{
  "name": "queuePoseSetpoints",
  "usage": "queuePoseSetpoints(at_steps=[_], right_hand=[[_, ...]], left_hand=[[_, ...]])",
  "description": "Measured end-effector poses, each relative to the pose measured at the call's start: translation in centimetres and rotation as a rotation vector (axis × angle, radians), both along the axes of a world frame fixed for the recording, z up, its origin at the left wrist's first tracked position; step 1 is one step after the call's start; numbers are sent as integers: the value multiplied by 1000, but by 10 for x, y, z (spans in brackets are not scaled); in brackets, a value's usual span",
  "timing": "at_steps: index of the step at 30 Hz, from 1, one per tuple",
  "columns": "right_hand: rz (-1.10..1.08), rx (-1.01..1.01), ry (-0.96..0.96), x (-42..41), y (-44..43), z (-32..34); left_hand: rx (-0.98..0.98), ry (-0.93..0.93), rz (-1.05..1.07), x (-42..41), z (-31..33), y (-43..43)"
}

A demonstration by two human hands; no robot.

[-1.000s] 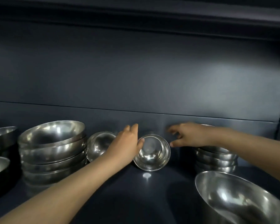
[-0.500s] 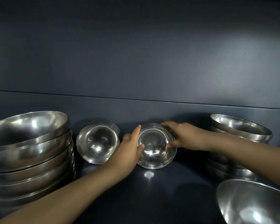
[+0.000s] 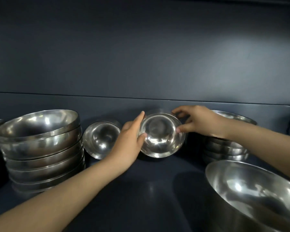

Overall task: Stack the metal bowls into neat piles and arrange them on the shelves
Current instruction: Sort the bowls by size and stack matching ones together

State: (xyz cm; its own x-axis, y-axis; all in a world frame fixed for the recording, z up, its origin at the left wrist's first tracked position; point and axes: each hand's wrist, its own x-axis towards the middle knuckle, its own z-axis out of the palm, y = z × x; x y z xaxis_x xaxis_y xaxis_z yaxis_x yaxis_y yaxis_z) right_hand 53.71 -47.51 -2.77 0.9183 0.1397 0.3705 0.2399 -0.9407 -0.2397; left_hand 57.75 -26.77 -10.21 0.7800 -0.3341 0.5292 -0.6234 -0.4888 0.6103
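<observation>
The left hand (image 3: 129, 143) grips the left rim of a small metal bowl (image 3: 161, 136), and the right hand (image 3: 199, 121) pinches its right rim. The bowl is tilted towards the camera at the back of the shelf (image 3: 141, 190), between another tilted small bowl (image 3: 100, 139) and a stack of bowls (image 3: 224, 146).

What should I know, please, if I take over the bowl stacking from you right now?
Left hand grips the left rim of the tilted small bowl; right hand pinches its right rim.
Second small bowl leans on edge beside it, unstacked; a loose large bowl is at front right.
Done: tall pile at left, shorter pile at right.
Left: nest the two small bowls, then place the large one.
</observation>
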Motion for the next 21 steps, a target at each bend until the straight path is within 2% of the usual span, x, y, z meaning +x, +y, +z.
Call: queuePoseSetpoints(at_steps=[12,16,21], right_hand=[[-113,368,-390,-130,22,54],[-100,540,-406,-175,28,50],[-48,701,-320,-213,20,37]], left_hand=[[-312,-204,-132,-102,65,23],[-389,-188,-205,-136,75,27],[-417,-147,-191,-162,85,19]])
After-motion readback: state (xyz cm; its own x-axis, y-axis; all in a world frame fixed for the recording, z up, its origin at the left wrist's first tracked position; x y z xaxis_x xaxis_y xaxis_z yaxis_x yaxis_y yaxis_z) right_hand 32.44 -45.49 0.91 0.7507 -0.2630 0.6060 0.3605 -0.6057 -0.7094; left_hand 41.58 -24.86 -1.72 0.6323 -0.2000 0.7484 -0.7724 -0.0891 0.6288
